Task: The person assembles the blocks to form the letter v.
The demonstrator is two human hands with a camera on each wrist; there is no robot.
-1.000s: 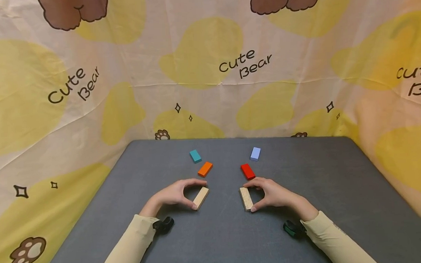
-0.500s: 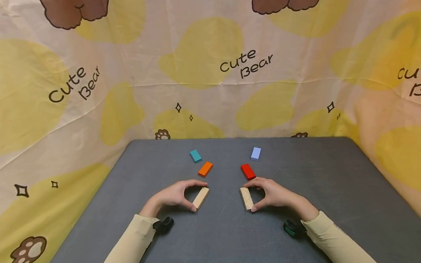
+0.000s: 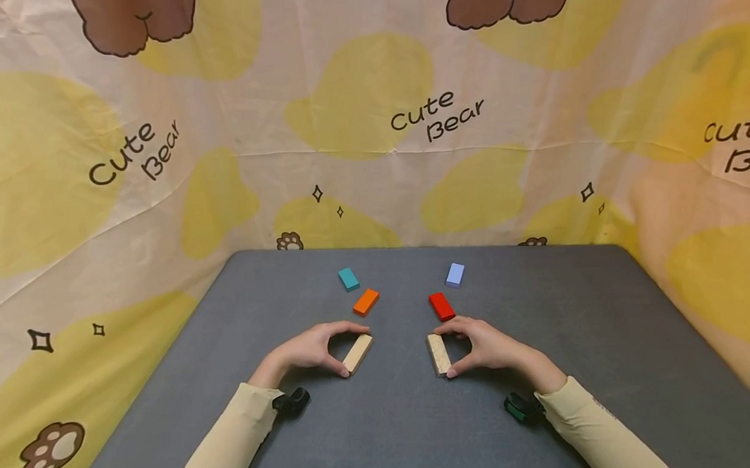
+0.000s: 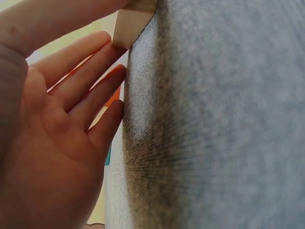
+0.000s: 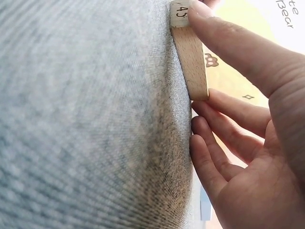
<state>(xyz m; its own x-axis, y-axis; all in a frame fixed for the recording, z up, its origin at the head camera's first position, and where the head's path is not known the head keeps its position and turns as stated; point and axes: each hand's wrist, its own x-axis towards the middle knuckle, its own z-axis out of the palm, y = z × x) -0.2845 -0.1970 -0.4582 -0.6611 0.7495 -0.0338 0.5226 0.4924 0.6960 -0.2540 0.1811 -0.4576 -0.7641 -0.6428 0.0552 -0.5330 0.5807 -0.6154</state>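
My left hand (image 3: pixel 312 349) pinches a plain wooden block (image 3: pixel 359 354) by its two ends, thumb at the near end and fingers at the far end. The block lies slanted on the grey table. To the right, my right hand (image 3: pixel 486 345) pinches a second wooden block (image 3: pixel 439 355) the same way; it leans the opposite direction. In the right wrist view, the number 45 shows on the end of that wooden block (image 5: pixel 192 62), beside the thumb. In the left wrist view only one end of the left block (image 4: pixel 136 21) shows.
Beyond the left hand lie an orange block (image 3: pixel 366 302) and a teal block (image 3: pixel 348 279). A red block (image 3: pixel 442 306) sits right by the right fingertips, with a light blue block (image 3: pixel 455 275) farther back. A patterned cloth (image 3: pixel 356 122) hangs behind the grey table (image 3: pixel 398 431).
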